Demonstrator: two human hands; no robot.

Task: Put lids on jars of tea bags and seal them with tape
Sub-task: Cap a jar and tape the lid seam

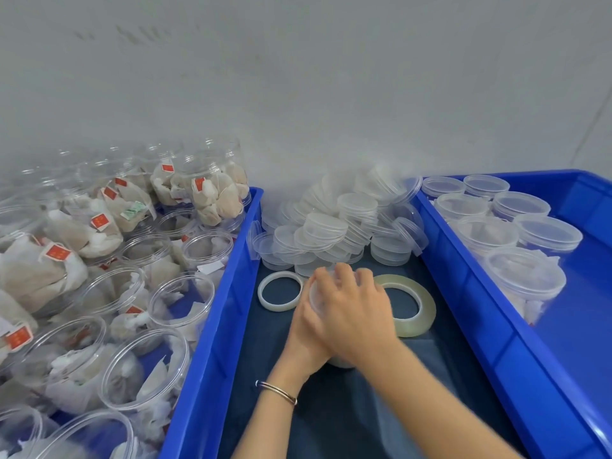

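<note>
While the right hand [354, 313] presses curled over a jar's lid [317, 298], the left hand [306, 332] grips the jar beneath — tape roll [412, 304] just beyond.

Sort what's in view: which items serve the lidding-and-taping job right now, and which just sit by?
In use: both hands, left and right, gripping the jar; lid pile; tape roll; open filled jars; lidded jars.
Idle: spent tape core; bracelet; blue bins.
</note>
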